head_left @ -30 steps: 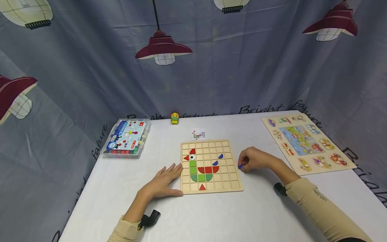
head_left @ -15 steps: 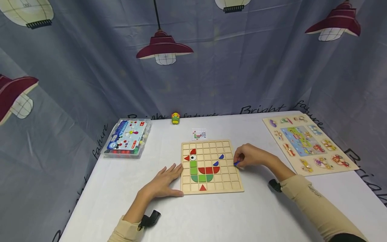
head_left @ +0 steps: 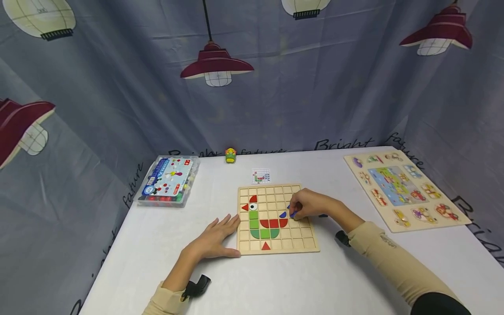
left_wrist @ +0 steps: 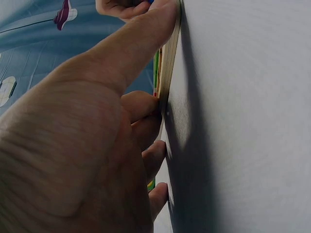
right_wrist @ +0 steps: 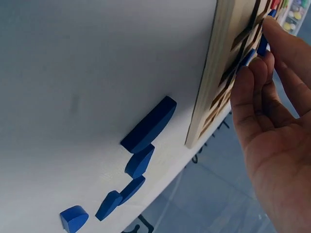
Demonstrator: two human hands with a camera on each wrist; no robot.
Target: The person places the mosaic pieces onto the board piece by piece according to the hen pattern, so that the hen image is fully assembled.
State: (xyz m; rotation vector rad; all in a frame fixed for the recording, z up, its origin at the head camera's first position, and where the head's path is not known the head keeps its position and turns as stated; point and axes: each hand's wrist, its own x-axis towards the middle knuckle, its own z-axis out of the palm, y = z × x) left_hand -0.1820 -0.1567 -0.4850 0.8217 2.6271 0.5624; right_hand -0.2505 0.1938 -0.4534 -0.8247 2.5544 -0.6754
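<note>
A wooden grid board (head_left: 297,243) lies on the white table, with red, green and blue pieces laid in a bird shape. My left hand (head_left: 215,238) rests with fingers spread against the board's left edge; its thumb lies by the near corner. My right hand (head_left: 312,204) is over the right part of the board. Between thumb and fingers it pinches a blue piece (right_wrist: 263,44). Just left of these fingertips sits another blue piece (head_left: 282,215) in its cell. Beside the board, the right wrist view shows several loose blue pieces (right_wrist: 150,124) on the table, mostly hidden in the head view.
Behind the board lies a small picture card (head_left: 260,176). A clear plastic case (head_left: 167,181) stands at the back left, near a small toy figure (head_left: 230,155). A wooden picture puzzle (head_left: 386,212) lies on the right. A grey printed curtain surrounds the table.
My right hand has moved left with the blue piece, from beside the board's right edge to over its cells. The left hand has stayed at the left edge.
</note>
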